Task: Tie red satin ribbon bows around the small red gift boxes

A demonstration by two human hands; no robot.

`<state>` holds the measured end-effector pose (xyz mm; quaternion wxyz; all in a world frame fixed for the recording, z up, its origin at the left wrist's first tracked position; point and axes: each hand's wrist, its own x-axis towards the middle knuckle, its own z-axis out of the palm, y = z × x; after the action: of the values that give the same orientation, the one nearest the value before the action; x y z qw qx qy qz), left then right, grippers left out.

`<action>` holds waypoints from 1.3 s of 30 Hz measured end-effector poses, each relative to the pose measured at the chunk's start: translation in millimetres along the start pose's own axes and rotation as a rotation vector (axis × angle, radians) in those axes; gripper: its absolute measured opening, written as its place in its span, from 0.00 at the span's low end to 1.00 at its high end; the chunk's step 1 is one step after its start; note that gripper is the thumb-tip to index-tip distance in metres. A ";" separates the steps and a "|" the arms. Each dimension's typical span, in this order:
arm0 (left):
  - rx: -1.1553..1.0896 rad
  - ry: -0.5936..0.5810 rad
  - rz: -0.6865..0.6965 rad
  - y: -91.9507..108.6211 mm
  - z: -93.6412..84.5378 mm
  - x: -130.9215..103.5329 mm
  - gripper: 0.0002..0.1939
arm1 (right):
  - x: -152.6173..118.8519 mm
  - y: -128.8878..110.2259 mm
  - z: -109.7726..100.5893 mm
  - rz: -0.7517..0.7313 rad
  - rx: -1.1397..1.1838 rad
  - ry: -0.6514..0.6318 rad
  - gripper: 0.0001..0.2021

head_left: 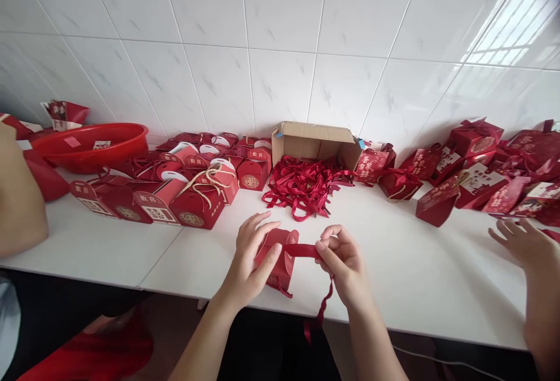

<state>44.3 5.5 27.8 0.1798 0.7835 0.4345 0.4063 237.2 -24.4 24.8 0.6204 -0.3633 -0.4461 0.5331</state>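
R hand (345,265) pinching flat dark-red fabric ribbon (301,250)

Hands apart, ribbon spanning the gap; its tail dangles from R hand past front edge of white flat-topped bench (406,293). L hand (248,259): fingers spread over small red cardboard box (282,271), thumb at ribbon's other end; can't tell if gripping. Box is on bench nr front edge. Beyond it: tangled dark-red ribbon pile (301,185) at mouth of open brown cardboard carton (315,131).

On surface (394,276): one box (282,271) before ribbon pile (300,188), carton (317,132) behind pile; clustered boxes (160,191) and basin (83,162) left, further boxes (475,188) right.
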 end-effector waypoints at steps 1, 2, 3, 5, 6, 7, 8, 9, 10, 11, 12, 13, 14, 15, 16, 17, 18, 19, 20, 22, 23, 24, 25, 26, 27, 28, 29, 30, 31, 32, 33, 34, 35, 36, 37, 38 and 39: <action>-0.002 -0.040 0.007 4.7 -2.8 -1.4 0.15 | -2.5 -0.2 1.6 -0.021 0.000 -0.031 0.08; -0.002 -0.083 0.015 9.1 -5.6 -2.8 0.14 | -4.9 -0.6 3.2 -0.043 -0.004 -0.062 0.07; -0.004 -0.121 0.020 12.9 -8.3 -4.2 0.12 | -7.4 -1.0 4.6 -0.064 -0.010 -0.092 0.07; -0.029 -0.164 0.021 18.4 -13.5 -6.8 0.07 | -11.8 -1.9 5.8 -0.106 -0.021 -0.136 0.06; -0.052 -0.172 0.019 20.3 -15.9 -8.0 0.07 | -13.6 -2.4 5.7 -0.121 -0.025 -0.151 0.05; -0.079 -0.170 0.018 21.9 -18.3 -9.3 0.07 | -15.1 -3.2 5.2 -0.126 -0.035 -0.166 0.05; -0.103 -0.162 0.019 23.5 -20.4 -10.5 0.07 | -16.1 -4.2 4.6 -0.125 -0.058 -0.185 0.05; -0.117 -0.154 0.026 25.3 -22.3 -11.7 0.07 | -16.7 -5.5 4.2 -0.117 -0.100 -0.212 0.05; -0.113 -0.150 0.040 27.5 -23.9 -12.8 0.07 | -17.0 -7.0 4.1 -0.106 -0.159 -0.251 0.06; -0.093 -0.146 0.059 29.9 -24.9 -13.9 0.07 | -17.0 -8.6 4.5 -0.096 -0.222 -0.300 0.08; -0.058 -0.145 0.079 32.6 -25.5 -14.9 0.06 | -16.8 -10.1 5.5 -0.089 -0.280 -0.353 0.10; -0.018 -0.150 0.098 35.3 -25.5 -15.7 0.06 | -16.7 -11.2 7.0 -0.082 -0.323 -0.403 0.11; 0.017 -0.164 0.114 37.8 -25.0 -16.3 0.05 | -16.7 -11.9 8.8 -0.071 -0.344 -0.441 0.12; 0.041 -0.182 0.125 39.8 -24.0 -16.8 0.04 | -16.8 -11.9 10.5 -0.049 -0.346 -0.465 0.11; 0.053 -0.200 0.128 41.3 -22.8 -17.2 0.04 | -17.2 -11.4 12.1 -0.010 -0.331 -0.475 0.11; 0.055 -0.216 0.127 42.1 -21.4 -17.4 0.04 | -17.8 -10.4 13.2 0.049 -0.306 -0.476 0.12; 0.054 -0.230 0.122 42.2 -20.1 -17.5 0.04 | -18.3 -9.2 13.7 0.111 -0.277 -0.473 0.14; 0.051 -0.237 0.114 41.6 -18.8 -17.6 0.05 | -18.7 -7.8 13.7 0.163 -0.245 -0.467 0.16; 0.049 -0.238 0.105 40.3 -17.8 -17.6 0.05 | -18.8 -6.6 13.3 0.197 -0.214 -0.459 0.17; 0.044 -0.219 0.086 36.1 -16.2 -17.3 0.05 | -17.7 -4.2 11.1 0.212 -0.170 -0.424 0.18; 0.044 -0.194 0.073 33.1 -15.4 -17.0 0.05 | -16.4 -2.9 9.5 0.204 -0.156 -0.387 0.18; 0.048 -0.161 0.053 29.7 -14.6 -16.4 0.06 | -14.4 -1.4 7.8 0.197 -0.144 -0.336 0.18; 0.056 -0.119 0.027 26.0 -13.4 -15.6 0.05 | -11.9 0.5 5.9 0.198 -0.133 -0.278 0.18; 0.069 -0.075 0.000 21.8 -11.9 -14.6 0.05 | -9.0 2.7 4.1 0.197 -0.127 -0.213 0.19; 0.085 -0.034 -0.025 17.6 -10.0 -13.5 0.05 | -5.7 5.2 2.4 0.190 -0.125 -0.146 0.20; 0.103 -0.001 -0.040 13.3 -7.7 -12.2 0.05 | -2.4 7.8 1.0 0.181 -0.125 -0.086 0.20; 0.124 0.022 -0.046 9.2 -4.9 -11.0 0.05 | 1.0 10.4 0.1 0.176 -0.127 -0.038 0.21; 0.146 0.035 -0.043 5.5 -1.9 -9.7 0.05 | 4.1 12.7 -0.2 0.175 -0.129 -0.003 0.21; 0.168 0.040 -0.033 2.3 1.2 -8.6 0.05 | 6.8 14.6 0.0 0.177 -0.132 0.021 0.21; 0.187 0.040 -0.020 -0.3 4.3 -7.6 0.06 | 9.1 16.1 0.8 0.185 -0.136 0.034 0.21; 0.204 0.037 -0.008 -2.3 7.2 -6.7 0.07 | 10.9 17.2 1.9 0.194 -0.145 0.039 0.21; 0.218 0.036 0.002 -3.6 9.7 -6.0 0.07 | 12.1 17.7 3.2 0.203 -0.156 0.042 0.21; 0.230 0.036 0.009 -4.5 11.8 -5.4 0.08 | 12.9 18.0 4.5 0.209 -0.168 0.044 0.20; 0.240 0.038 0.016 -4.9 13.3 -5.0 0.09 | 13.4 18.0 5.7 0.213 -0.178 0.045 0.20; 0.249 0.039 0.019 -5.1 14.3 -4.6 0.09 | 13.7 17.8 6.7 0.217 -0.184 0.045 0.20; 0.257 0.042 0.023 -5.1 14.9 -4.2 0.09 | 13.8 17.7 7.3 0.219 -0.186 0.045 0.20; 0.263 0.044 0.026 -5.0 15.1 -3.9 0.09 | 13.9 17.6 7.7 0.219 -0.187 0.047 0.20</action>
<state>52.4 6.1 13.6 0.0605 0.7968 0.4777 0.3651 224.5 -7.9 13.5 0.5323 -0.4784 -0.4365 0.5452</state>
